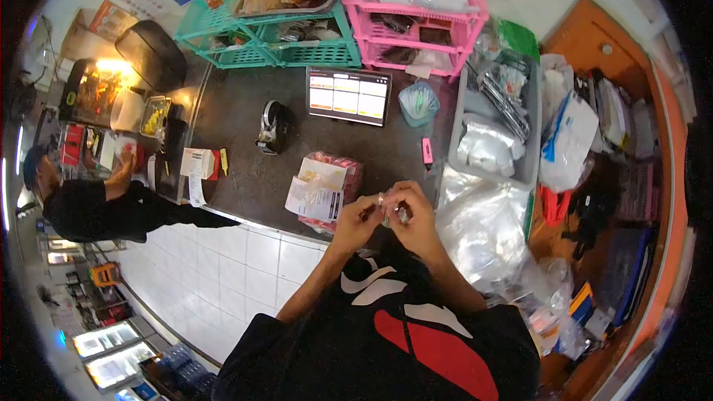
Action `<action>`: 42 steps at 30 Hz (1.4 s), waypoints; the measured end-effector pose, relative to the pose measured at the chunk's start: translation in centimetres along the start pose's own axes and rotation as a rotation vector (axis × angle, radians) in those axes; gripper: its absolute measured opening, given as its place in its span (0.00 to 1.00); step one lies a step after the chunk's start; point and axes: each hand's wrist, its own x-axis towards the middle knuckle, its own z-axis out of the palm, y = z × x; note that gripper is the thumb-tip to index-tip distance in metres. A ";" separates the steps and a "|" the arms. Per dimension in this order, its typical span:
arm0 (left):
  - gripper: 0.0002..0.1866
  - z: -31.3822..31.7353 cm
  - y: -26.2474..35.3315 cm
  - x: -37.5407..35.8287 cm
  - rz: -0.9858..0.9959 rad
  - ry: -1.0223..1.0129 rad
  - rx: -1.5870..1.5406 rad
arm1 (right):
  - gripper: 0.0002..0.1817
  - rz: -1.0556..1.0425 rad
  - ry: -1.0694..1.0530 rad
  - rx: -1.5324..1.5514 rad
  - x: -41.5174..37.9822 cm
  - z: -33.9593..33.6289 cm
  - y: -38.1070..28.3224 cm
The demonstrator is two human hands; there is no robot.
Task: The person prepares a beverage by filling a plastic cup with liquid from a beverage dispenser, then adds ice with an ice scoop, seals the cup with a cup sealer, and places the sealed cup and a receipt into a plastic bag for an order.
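My left hand (358, 221) and my right hand (411, 217) meet in front of my chest at the counter's edge, fingertips pinched together. Between them is a small piece of clear, shiny plastic, perhaps a bag, mostly hidden by the fingers. Just left of my left hand is a red-and-white package (352, 178) on the counter, with a white printed paper (316, 187) and some clear plastic on top of it. A pink highlighter (427, 153) lies beyond my right hand.
A tablet (349, 96), a tape dispenser (273, 128) and a blue-green plastic tub (418, 102) stand on the dark counter (238, 104). Pink baskets (416, 15) and green baskets (267, 52) line the back. Right is a grey bin (494, 126) of packaging. A co-worker (96, 200) stands left.
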 end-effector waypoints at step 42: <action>0.18 -3.0 3.0 -4.1 -0.304 0.299 -0.297 | 0.04 0.355 0.023 0.335 7.0 -0.8 3.5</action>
